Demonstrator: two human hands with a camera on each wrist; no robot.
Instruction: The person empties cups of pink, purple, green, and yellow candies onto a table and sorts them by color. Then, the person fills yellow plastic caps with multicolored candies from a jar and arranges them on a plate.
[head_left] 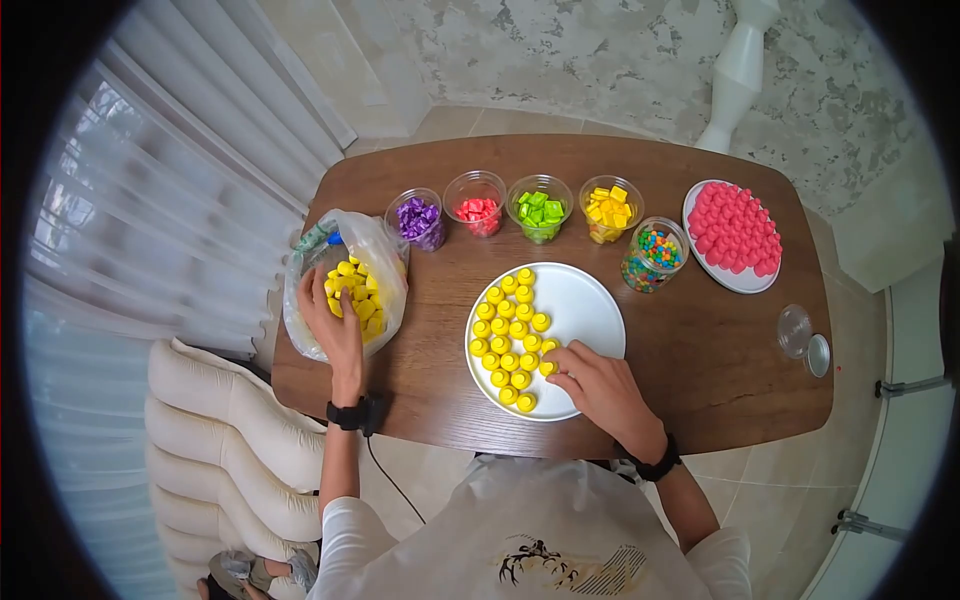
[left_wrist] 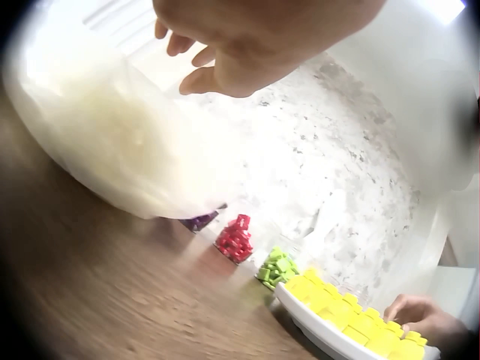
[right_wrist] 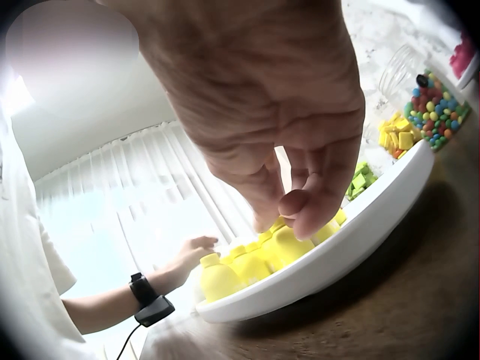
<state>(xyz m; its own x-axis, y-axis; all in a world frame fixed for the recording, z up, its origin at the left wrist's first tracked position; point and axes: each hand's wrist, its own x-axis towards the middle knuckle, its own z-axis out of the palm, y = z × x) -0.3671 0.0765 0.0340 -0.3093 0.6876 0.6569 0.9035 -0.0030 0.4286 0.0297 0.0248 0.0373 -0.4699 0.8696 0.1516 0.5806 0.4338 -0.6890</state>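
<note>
A round white plate (head_left: pixel 588 305) bears rows of small yellow bottle-shaped pieces (head_left: pixel 500 327) on its left half, most of them upright. My right hand (head_left: pixel 605 392) reaches in from the plate's front right, and its thumb and fingers pinch a yellow bottle-shaped piece (right_wrist: pixel 291 246) at the edge of the group. At the table's left, a clear plastic bag (head_left: pixel 388 250) lies open with a heap of yellow pieces (head_left: pixel 372 315) inside. My left hand (head_left: pixel 336 335) hovers over the bag's mouth, its fingers loosely bent; in the left wrist view nothing shows between them.
Behind the plate stand clear cups of purple (head_left: pixel 418 222), red (head_left: pixel 478 213), green (head_left: pixel 540 212) and yellow (head_left: pixel 608 212) wrapped pieces. A jar of colourful candies (head_left: pixel 652 262) is beside them. Farther right are a plate of pink pieces (head_left: pixel 735 230) and a metal lid (head_left: pixel 818 356).
</note>
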